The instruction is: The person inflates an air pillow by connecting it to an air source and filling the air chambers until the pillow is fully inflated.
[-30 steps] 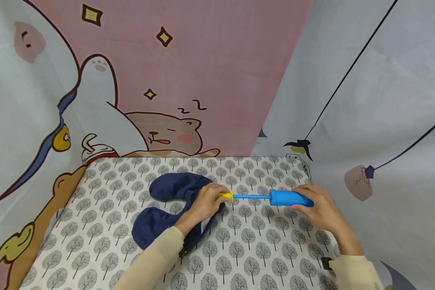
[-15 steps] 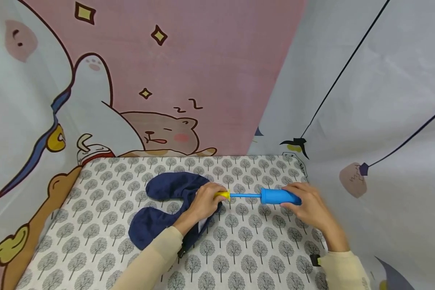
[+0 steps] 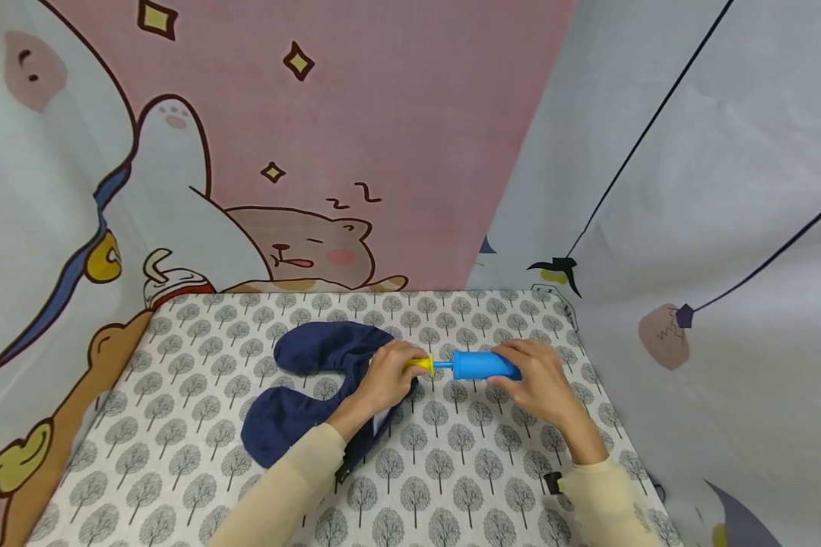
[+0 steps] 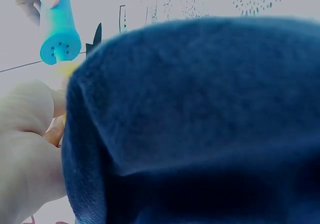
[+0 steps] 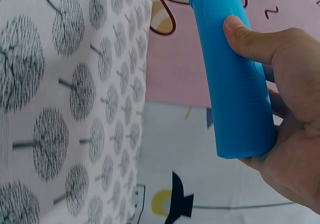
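Note:
A blue hand pump (image 3: pixel 475 365) lies sideways between my hands, a short stretch of its thin rod showing. My left hand (image 3: pixel 386 376) pinches the pump's yellow end (image 3: pixel 422 364) at the right edge of a navy U-shaped neck pillow (image 3: pixel 283 422). Whether that end sits inside the pillow is hidden. My right hand (image 3: pixel 537 376) grips the blue barrel (image 5: pixel 235 83), thumb along its side in the right wrist view. Navy fabric (image 4: pixel 200 98) fills most of the left wrist view, with the barrel's perforated end (image 4: pixel 60 46) above the left hand.
The table (image 3: pixel 445 486) wears a cloth printed with grey trees. Cartoon-printed curtains (image 3: pixel 410 137) stand behind it and along both sides. A small black piece (image 3: pixel 553 482) shows beside the right sleeve.
My right hand has moved left with the barrel, so much less of the rod shows between barrel and yellow end. The left hand and neck pillow stay in place.

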A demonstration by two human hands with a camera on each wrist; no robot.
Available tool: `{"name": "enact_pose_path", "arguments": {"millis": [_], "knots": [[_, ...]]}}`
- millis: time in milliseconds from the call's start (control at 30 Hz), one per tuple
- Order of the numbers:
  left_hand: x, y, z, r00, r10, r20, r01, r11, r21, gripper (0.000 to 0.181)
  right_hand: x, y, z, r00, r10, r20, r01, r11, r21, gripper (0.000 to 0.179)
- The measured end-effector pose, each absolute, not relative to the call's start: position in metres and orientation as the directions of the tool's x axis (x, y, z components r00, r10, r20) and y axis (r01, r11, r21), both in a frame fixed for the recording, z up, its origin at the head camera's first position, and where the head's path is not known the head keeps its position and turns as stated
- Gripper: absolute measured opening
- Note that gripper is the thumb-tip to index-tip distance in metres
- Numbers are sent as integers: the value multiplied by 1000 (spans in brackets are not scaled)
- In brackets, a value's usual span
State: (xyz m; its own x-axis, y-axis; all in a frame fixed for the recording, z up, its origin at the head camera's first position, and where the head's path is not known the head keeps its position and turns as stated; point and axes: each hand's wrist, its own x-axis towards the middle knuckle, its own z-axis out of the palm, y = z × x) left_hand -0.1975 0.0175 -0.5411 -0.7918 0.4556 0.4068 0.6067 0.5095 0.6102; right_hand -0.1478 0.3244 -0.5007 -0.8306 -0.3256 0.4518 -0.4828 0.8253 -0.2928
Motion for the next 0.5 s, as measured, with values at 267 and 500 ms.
{"name": "enact_pose_path", "arguments": {"millis": [267, 500], "knots": [[-203, 17, -550, -775, 454, 439, 625, 446, 641, 17, -154, 300, -506, -830, -346, 437, -484, 837, -255, 53], [-197, 15, -539, -783, 493, 378, 608, 484, 629, 21, -150, 305, -508, -864, -330, 380, -456, 833, -314, 52]]}}
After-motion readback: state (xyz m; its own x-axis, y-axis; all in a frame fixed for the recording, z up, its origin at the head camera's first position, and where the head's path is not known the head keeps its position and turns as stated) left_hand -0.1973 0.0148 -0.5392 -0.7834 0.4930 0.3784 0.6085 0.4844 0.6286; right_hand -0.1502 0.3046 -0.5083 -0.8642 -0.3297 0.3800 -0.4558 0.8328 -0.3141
